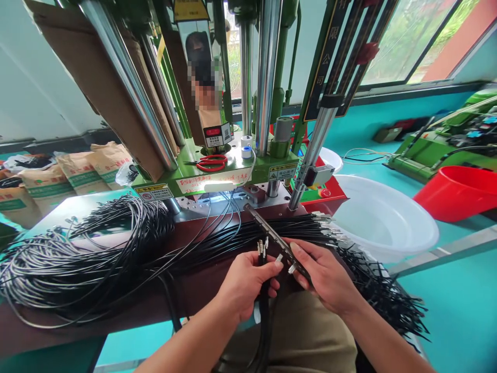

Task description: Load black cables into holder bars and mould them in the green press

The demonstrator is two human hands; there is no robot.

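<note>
My left hand [248, 280] is closed around a bundle of black cables [264, 321], whose small metal connector ends [262, 247] stick up above the fingers. One white-tipped connector [278, 259] is pinched at my left thumb. In my right hand [324, 272] is a dark metal bar [272, 233] with slots along it, pointing up and left towards the press. Another metal connector [292, 269] sits at the bar's near end, close to my right fingers. Behind both hands, a long row of black cables [233, 233] lies across the brown table.
A green press [217, 173] with steel columns stands ahead, red-handled snips [212, 162] on its platform. Coiled cables [77, 264] cover the table's left. Cut cable ends [388, 300] hang off the right edge. A white tub [388, 212] and red basin [458, 191] stand right.
</note>
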